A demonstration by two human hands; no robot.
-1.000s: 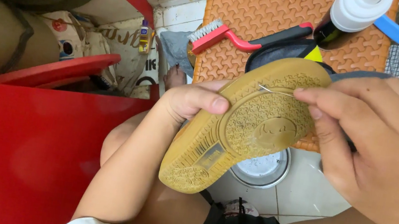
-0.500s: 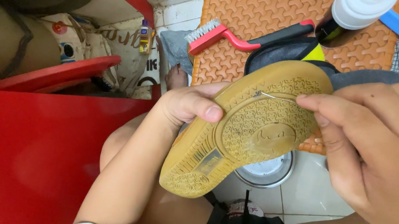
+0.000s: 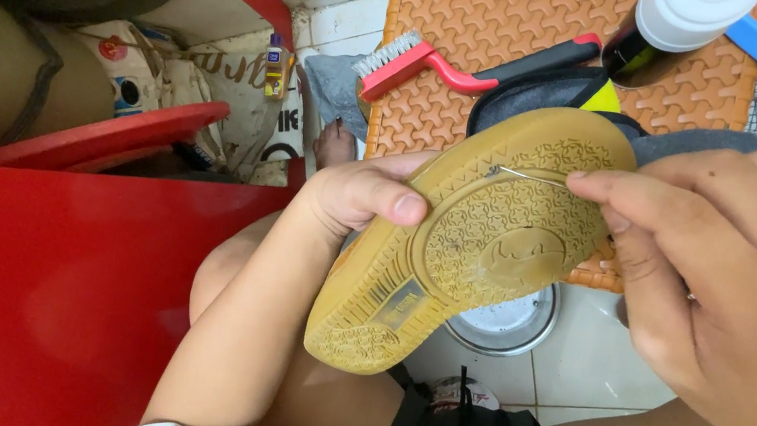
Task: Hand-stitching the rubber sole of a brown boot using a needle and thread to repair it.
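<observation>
- Here, the left hand [image 3: 356, 194] clamps the shoe [image 3: 471, 233], sole up.
- Right hand [image 3: 731, 289] pinches a thin needle [image 3: 531, 176] at the sole's far edge.
- Sole probably stiff, grippy; hold mid-sole.

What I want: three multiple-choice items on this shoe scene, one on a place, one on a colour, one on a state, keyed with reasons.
1. Where does the red-handled brush lie?
A on the orange patterned mat
B on the red panel
C in the metal bowl

2. What colour is the shoe's rubber sole?
A white
B tan
C black

3. How is the thin metal needle held?
A lying loose
B by the left hand
C by the right hand

Key: 1 A, brush rests on mat; 2 B, sole shows tan; 3 C, right fingertips pinch it.
</observation>
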